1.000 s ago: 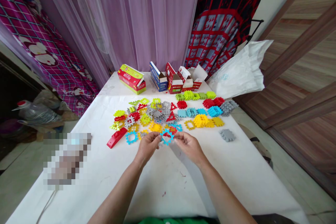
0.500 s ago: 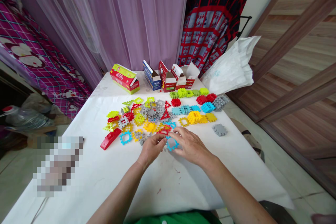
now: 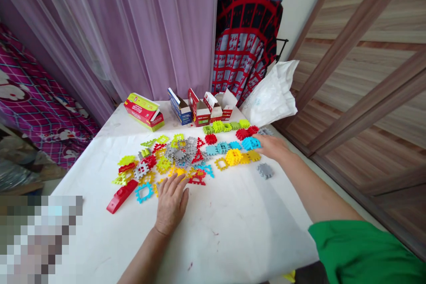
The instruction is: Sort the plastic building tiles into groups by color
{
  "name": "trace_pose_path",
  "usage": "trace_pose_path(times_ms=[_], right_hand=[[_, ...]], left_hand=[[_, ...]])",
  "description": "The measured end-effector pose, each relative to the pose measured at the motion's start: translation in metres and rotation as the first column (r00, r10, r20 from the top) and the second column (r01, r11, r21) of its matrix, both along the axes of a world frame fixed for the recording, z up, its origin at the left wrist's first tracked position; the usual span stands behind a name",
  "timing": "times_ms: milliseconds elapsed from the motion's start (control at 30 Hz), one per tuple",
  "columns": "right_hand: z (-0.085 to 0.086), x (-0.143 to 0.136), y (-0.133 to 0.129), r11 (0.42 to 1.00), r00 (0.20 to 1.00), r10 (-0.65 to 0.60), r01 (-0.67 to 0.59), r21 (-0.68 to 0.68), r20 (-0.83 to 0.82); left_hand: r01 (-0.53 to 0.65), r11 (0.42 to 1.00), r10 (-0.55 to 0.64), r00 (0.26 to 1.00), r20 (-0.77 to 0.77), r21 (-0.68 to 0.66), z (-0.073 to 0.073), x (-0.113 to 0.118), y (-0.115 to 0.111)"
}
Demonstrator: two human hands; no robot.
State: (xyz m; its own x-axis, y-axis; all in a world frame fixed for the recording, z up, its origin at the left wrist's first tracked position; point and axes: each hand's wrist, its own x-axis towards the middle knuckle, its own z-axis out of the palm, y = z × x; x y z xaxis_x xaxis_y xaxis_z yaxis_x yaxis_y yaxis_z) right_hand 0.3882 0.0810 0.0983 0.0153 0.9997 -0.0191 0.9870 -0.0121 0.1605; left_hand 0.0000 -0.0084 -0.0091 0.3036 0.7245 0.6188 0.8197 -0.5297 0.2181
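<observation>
My left hand [image 3: 171, 204] rests palm down with its fingers spread, at the near edge of a mixed heap of toothed plastic building pieces [image 3: 179, 155]. Nothing shows in its grasp. My right hand [image 3: 274, 147] reaches to the far right, its fingers closed at the right side of a stack of blue building pieces [image 3: 251, 143]. Its fingertips are partly hidden, so the held blue piece cannot be told apart from the stack. A pile of grey pieces [image 3: 266, 132] is partly covered behind that hand. Yellow pieces [image 3: 234, 156] lie just in front of the blue stack.
Green pieces [image 3: 218, 127] and red pieces [image 3: 242, 134] form groups farther back. A single grey piece [image 3: 265, 170] lies below my right forearm. Open cartons [image 3: 199, 113], a red-green box [image 3: 144, 112] and a white bag [image 3: 271, 95] line the back. A red long piece [image 3: 122, 196] lies left.
My hands have parted from around a blue square piece. The right hand went right and away to the blue stack; the left opened and settled by the heap. The view has shifted right.
</observation>
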Motion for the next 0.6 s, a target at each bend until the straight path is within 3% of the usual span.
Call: trace_pose_path(times_ms=[167, 600], right_hand=[[0.000, 0.002, 0.027, 0.993, 0.996, -0.012, 0.022, -0.116, 0.084], [-0.010, 0.008, 0.051, 0.992, 0.999, -0.015, 0.019, -0.128, 0.031]], left_hand=[[0.000, 1.000, -0.001, 0.999, -0.052, -0.027, -0.004, 0.001, 0.001], [0.009, 1.000, -0.010, 0.998, -0.062, -0.014, -0.004, 0.000, 0.004]])
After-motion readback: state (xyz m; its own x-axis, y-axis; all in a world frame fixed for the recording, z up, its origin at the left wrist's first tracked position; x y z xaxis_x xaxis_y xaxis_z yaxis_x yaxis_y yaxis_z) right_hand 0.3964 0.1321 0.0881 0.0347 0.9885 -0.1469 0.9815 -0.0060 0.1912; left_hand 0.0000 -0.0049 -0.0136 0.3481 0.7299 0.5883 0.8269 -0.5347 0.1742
